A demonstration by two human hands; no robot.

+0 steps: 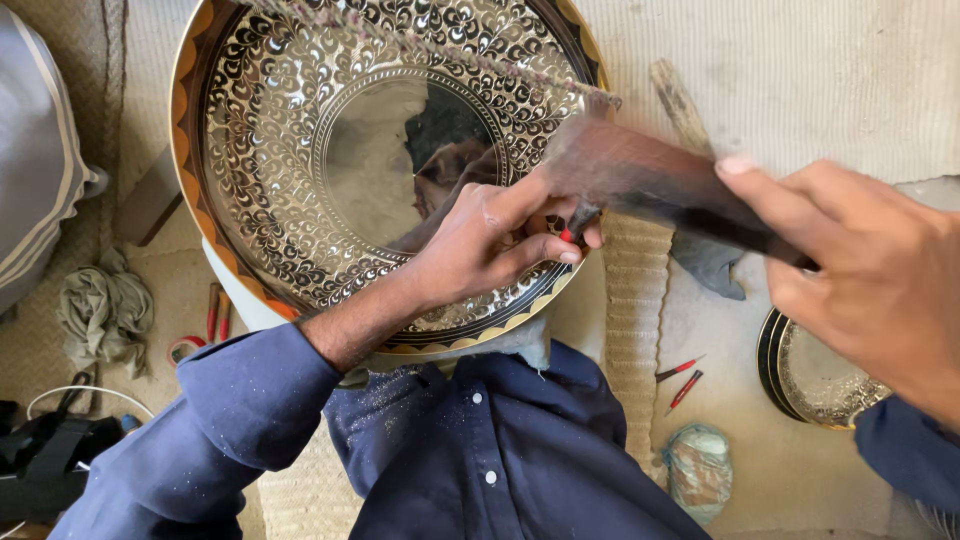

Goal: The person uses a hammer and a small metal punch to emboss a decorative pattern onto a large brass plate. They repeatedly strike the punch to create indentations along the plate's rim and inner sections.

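A large round engraved metal plate (290, 200) with a shiny centre and a dark rim with orange scallops rests on my lap. My left hand (490, 240) lies on its lower right part, fingers pinched on a small red-handled chisel (568, 235) held against the rim. My right hand (870, 270) grips the dark handle of a hammer (640, 180), whose blurred head hangs just above the chisel.
A second, smaller engraved plate (800, 375) lies on the floor at the right. Two red-handled tools (682, 380) and a wrapped bundle (698, 470) lie beside it. At the left are a crumpled rag (105, 310), more red tools (215, 312) and a black bag (45, 460).
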